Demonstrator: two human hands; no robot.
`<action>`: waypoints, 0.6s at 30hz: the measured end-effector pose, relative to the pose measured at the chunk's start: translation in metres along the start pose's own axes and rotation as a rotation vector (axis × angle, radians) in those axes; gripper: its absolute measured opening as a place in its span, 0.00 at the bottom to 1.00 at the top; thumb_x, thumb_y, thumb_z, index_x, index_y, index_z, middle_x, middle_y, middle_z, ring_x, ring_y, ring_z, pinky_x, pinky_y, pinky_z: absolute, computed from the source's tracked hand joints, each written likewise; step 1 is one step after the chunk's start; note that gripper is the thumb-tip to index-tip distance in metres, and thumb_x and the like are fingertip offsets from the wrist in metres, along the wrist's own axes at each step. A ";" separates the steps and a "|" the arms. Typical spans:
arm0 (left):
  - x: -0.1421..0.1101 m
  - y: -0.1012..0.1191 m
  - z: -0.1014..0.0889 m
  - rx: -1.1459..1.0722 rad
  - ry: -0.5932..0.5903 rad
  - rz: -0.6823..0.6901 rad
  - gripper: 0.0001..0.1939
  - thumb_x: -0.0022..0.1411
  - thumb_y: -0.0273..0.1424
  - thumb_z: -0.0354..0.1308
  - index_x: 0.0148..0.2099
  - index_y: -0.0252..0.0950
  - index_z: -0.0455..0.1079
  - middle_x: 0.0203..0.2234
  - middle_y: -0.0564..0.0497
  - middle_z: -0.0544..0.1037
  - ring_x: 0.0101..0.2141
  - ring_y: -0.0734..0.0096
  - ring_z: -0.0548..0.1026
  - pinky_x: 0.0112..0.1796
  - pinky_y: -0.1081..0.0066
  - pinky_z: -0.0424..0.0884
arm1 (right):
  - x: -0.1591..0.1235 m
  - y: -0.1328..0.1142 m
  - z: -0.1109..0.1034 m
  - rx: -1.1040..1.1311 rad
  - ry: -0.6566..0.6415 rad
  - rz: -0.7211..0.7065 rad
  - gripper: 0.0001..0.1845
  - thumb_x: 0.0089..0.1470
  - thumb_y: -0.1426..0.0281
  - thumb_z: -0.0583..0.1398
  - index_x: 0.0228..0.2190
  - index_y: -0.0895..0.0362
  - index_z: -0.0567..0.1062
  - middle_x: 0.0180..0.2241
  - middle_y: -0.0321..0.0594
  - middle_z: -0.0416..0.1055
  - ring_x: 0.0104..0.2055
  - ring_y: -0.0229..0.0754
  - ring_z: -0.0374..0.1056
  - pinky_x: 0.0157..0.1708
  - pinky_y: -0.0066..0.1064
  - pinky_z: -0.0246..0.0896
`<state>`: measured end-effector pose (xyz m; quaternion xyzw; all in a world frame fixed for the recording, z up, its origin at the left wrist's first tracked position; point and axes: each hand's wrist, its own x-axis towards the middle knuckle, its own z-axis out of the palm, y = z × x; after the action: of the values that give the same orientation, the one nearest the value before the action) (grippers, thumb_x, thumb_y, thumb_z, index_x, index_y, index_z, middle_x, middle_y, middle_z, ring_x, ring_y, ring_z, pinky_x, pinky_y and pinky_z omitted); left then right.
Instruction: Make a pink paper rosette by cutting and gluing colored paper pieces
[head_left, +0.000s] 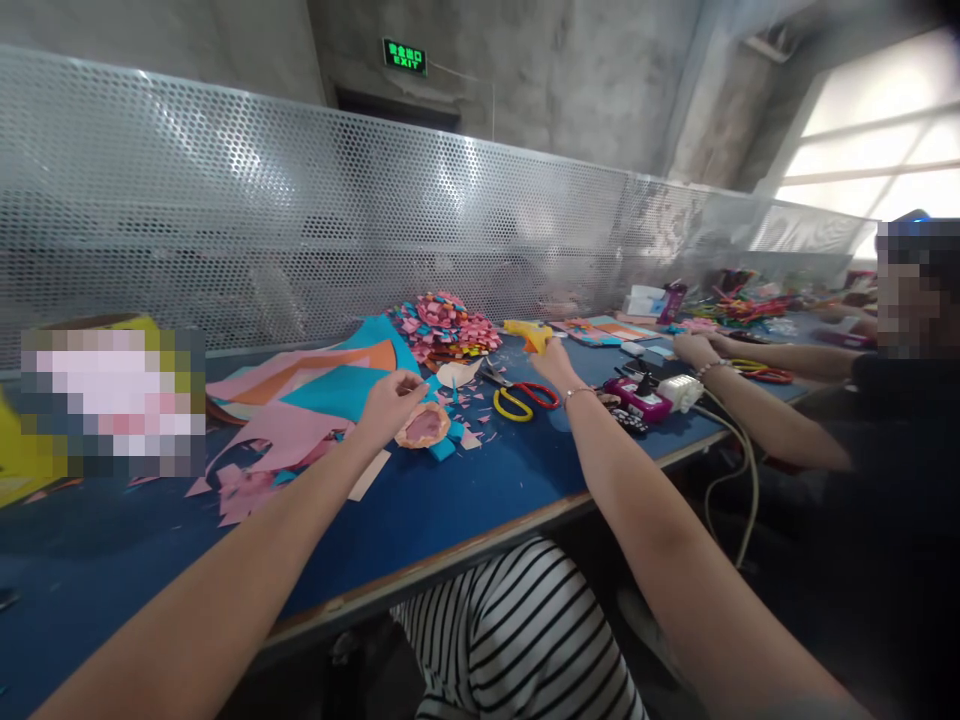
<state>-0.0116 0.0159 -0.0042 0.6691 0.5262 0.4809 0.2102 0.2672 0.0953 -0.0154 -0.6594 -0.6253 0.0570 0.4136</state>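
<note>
The round paper piece (424,428) lay on the table (517,475) just beside your left hand (390,402), fingertips pinched, on what I couldn't tell, your right hand (553,362) gripping a yellow tool (527,331), apparently a paper-working step calling next for steadiness

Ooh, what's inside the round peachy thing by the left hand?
Inside the round piece near the left hand, a pink middle shows within a peach rim. Whatever lies underneath is covered; blue pieces show along its right edge.

The surface (495,490) is blue, the held tool (527,331) yellow, the scissors' handles (517,417) yellow and red, the trousers (540,640) black-and-white striped.
</note>
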 end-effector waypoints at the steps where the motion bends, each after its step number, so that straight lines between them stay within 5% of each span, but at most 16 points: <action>1: 0.000 -0.001 0.000 -0.028 0.003 -0.013 0.08 0.44 0.36 0.57 0.24 0.38 0.65 0.20 0.54 0.70 0.25 0.70 0.69 0.29 0.70 0.62 | -0.002 -0.009 0.000 0.073 0.031 0.030 0.21 0.47 0.72 0.53 0.45 0.61 0.64 0.40 0.47 0.70 0.39 0.43 0.66 0.37 0.31 0.61; 8: 0.000 -0.005 0.004 -0.206 0.021 -0.108 0.08 0.41 0.36 0.60 0.23 0.37 0.68 0.18 0.54 0.71 0.23 0.71 0.68 0.27 0.71 0.62 | -0.033 -0.054 0.000 0.017 0.053 -0.361 0.25 0.48 0.59 0.55 0.45 0.60 0.61 0.45 0.49 0.67 0.47 0.48 0.63 0.45 0.35 0.58; 18: -0.006 0.007 0.004 -0.231 -0.011 -0.123 0.07 0.42 0.35 0.60 0.22 0.37 0.68 0.15 0.55 0.70 0.21 0.72 0.67 0.27 0.72 0.61 | -0.040 -0.058 0.004 -0.268 0.016 -0.456 0.20 0.51 0.63 0.52 0.43 0.61 0.63 0.42 0.50 0.68 0.43 0.50 0.65 0.40 0.35 0.58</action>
<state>-0.0045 0.0092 -0.0030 0.6097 0.5061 0.5208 0.3175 0.2115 0.0557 -0.0003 -0.5507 -0.7563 -0.1262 0.3299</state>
